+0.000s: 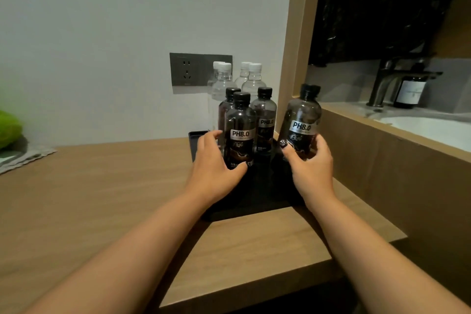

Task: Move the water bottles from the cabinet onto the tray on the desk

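We see our right hand (312, 160) curled round the lower half of a dark bottle (302, 120), thumb on the front below its "PH8.0" label and fingers wrapped behind. That bottle's long axis runs nearly vertical, cap up, with the top tipped slightly right, toward the wooden partition (293, 46). It sits above the right side of the black tray (244, 201), and we cannot tell whether its base touches the tray, since the hand hides it. Our left hand (212, 160) is round the front bottle (240, 130) low on its left side, fingers behind it and thumb lying across its base at the front. This bottle stands upright on the tray, cap up, label facing us. Two more dark bottles stand upright just behind it, one (229, 107) partly hidden at the left and one (265, 120) to the right. Behind those, four clear bottles (224, 84) with white caps stand upright in a close group at the tray's far end, before the wall socket (188, 70). The tray lies on the wooden desk (102, 186), close to the partition.
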A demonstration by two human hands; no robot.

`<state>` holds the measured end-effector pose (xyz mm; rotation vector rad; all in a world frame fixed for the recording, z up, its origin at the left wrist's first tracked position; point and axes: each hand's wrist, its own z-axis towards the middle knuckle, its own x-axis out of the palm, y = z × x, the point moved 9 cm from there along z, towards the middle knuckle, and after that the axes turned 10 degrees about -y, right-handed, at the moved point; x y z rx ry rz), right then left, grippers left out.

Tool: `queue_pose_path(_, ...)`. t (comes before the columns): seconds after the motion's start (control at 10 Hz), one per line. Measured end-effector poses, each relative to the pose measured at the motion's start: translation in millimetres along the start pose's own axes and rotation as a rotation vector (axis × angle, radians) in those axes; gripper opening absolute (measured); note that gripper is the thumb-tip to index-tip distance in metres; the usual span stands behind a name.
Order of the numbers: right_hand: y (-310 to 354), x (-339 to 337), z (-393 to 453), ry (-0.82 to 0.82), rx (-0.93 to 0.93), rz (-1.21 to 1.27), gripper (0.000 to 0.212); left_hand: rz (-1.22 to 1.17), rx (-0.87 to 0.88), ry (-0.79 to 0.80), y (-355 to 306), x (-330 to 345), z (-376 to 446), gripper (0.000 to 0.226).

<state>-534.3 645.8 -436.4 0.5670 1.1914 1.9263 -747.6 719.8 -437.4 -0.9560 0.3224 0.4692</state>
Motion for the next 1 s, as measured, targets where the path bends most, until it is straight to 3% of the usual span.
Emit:
queue_pose_path(0.1, -7, 13, 17, 0.089, -0.005, -0.068, 0.068, 0.056, 0.013, -0.092, 6, -4, 2, 0.079)
queue_pose_path(0.4, -10, 31, 14, 0.256, 0.003, -0.097, 0.063, 0.001, -0.043, 0.006, 16, 6, 5, 0.066)
queue_pose_path(0.7, -2, 37, 6, 0.285, -0.078, -0.257, 0.072, 0.014, -0.006, -0.05, 10, -2, 2, 0.06)
queue_pose_path(0.9, -2, 38, 5, 0.298, -0.041, -0.232, 0.075, 0.044, 0.002, -0.046, 4, -3, 0, 0.077)
queue_pose_path(1.0, 2, 30, 4, 0.23, -0.038, -0.196, 0.087, -0.055, -0.048, -0.067, 2, -10, -7, 0.078)
